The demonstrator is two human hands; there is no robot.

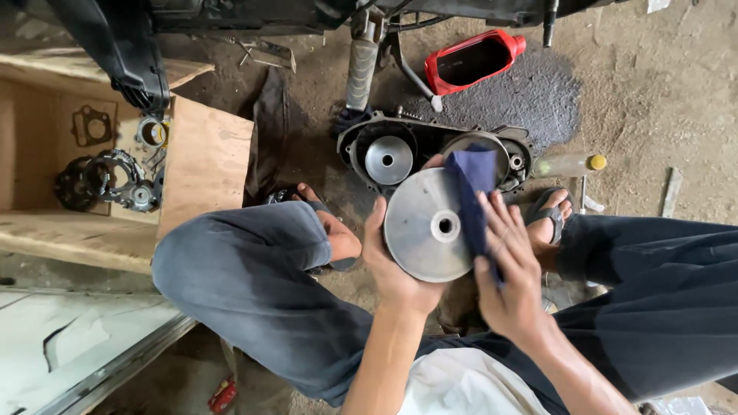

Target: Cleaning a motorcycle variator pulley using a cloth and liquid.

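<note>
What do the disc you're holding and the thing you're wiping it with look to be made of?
Round disc, in the left hand: looks like bare cast metal, probably aluminium; dull grey with a soft sheen and a machined centre hole. Blue rag, under the right hand: soft woven cloth, judging by its folds and matte surface.

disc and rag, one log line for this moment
left hand: holds metal disc | right hand: presses blue rag on disc | engine cover on floor behind
</note>
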